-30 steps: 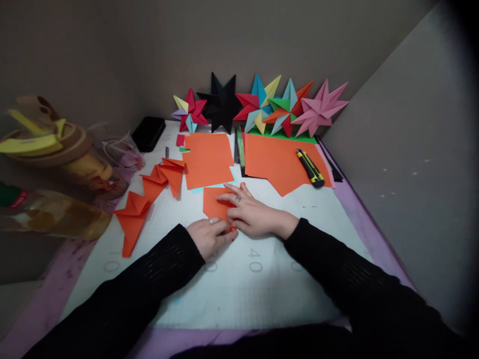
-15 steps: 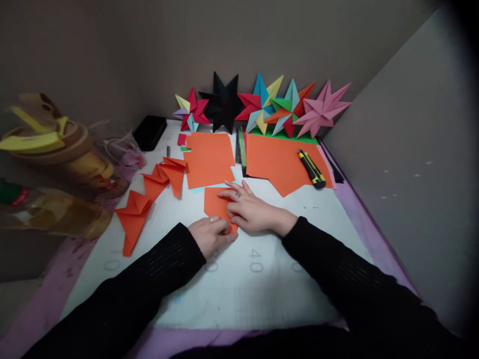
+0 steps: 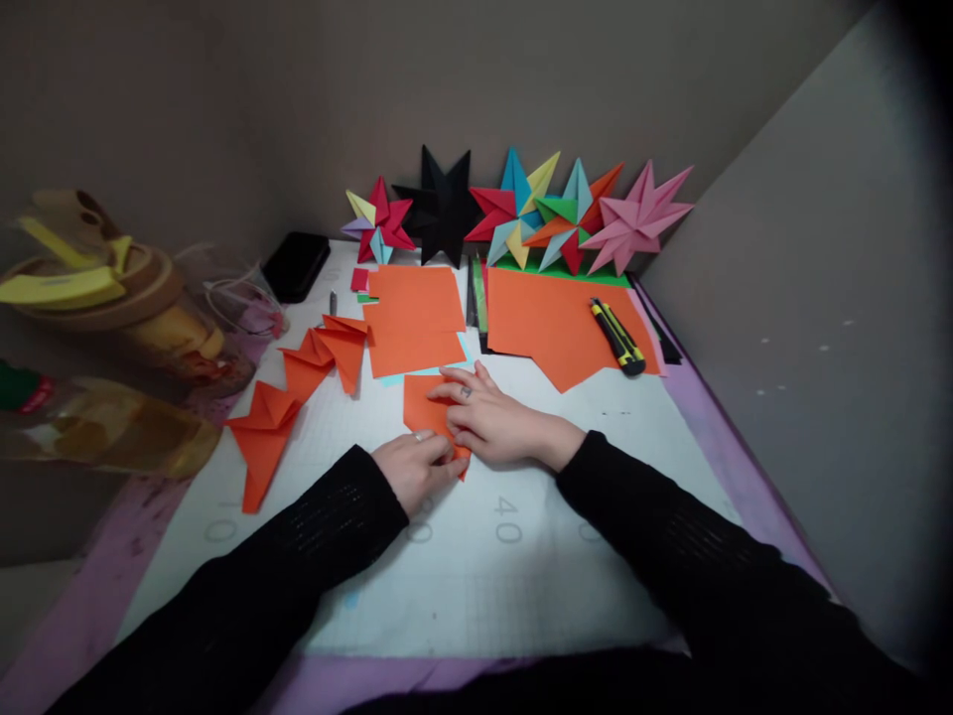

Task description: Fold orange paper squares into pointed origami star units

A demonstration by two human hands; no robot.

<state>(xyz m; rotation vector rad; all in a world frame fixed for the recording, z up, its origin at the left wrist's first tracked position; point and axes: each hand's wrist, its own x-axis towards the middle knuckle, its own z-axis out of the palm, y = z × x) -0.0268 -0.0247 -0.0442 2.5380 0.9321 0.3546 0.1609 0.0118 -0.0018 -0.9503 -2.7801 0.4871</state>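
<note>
A folded sheet of orange paper [image 3: 423, 399] lies on the white mat, partly hidden under both hands. Its lower corner pokes out below the fingers. My left hand [image 3: 417, 473] is closed at that lower end, fingertips curled and pinching the paper's edge with the thumb. Across the sheet's right side rests my right hand [image 3: 497, 417], a ring on one finger, its fingers apart and pressing on the paper. To the left sit folded orange paper pieces, one [image 3: 266, 437] nearer me and others [image 3: 322, 356] farther back.
Flat orange sheets [image 3: 417, 308] and a larger orange stack [image 3: 551, 313] lie behind, with a yellow-black utility knife [image 3: 617, 338] on the stack. Several paper stars [image 3: 443, 204] lean on the wall. At left are a phone [image 3: 296, 266], a lidded cup [image 3: 96, 288] and a bottle [image 3: 111, 422].
My right hand's fingers have slid slightly left and down over the paper. More of the sheet's lower corner shows below my left fingers. The view has shifted slightly.
</note>
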